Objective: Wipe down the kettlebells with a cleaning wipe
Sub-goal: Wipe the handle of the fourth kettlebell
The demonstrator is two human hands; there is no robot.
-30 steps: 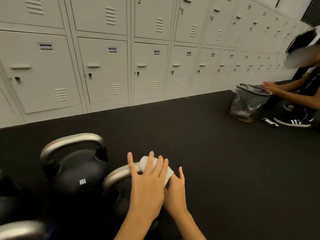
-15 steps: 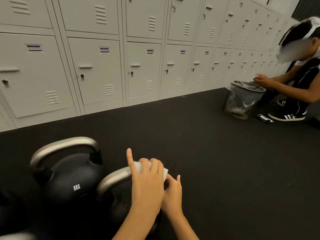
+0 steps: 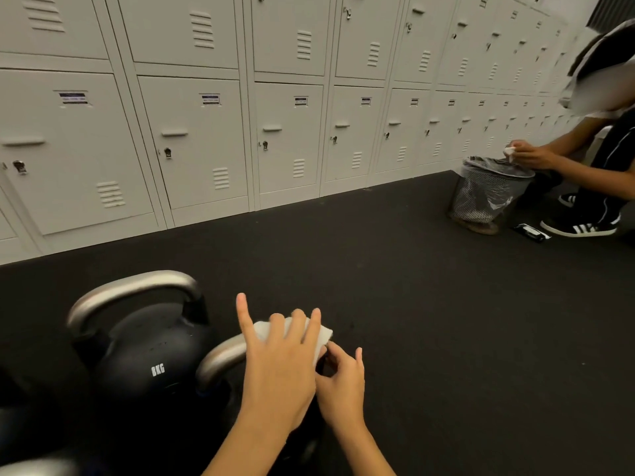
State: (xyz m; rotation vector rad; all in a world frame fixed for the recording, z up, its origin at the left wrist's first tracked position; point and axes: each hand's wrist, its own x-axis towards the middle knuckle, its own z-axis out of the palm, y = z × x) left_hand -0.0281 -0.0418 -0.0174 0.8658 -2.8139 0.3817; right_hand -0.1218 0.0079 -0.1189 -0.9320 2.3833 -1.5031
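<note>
A white cleaning wipe [image 3: 264, 330] is draped over the steel handle [image 3: 220, 359] of the nearest black kettlebell, whose body is mostly hidden under my arms. My left hand [image 3: 281, 369] presses the wipe onto the handle with its fingers curled over it and the index finger sticking up. My right hand [image 3: 340, 383] sits just to the right and pinches the wipe's lower right edge. Behind stands a black kettlebell marked 8KG [image 3: 147, 355]. Another steel handle [image 3: 31, 467] shows at the bottom left corner.
White lockers [image 3: 192, 139] line the far wall above the black rubber floor [image 3: 412, 304]. At the right, another person [image 3: 601, 173] crouches over a mesh waste bin [image 3: 488, 197], holding something white. A small black object [image 3: 531, 231] lies on the floor beside it.
My left fingers have curled down over the wipe on the handle, leaving only the index finger raised. My right hand has shifted from under the left hand to pinch the wipe's edge.
</note>
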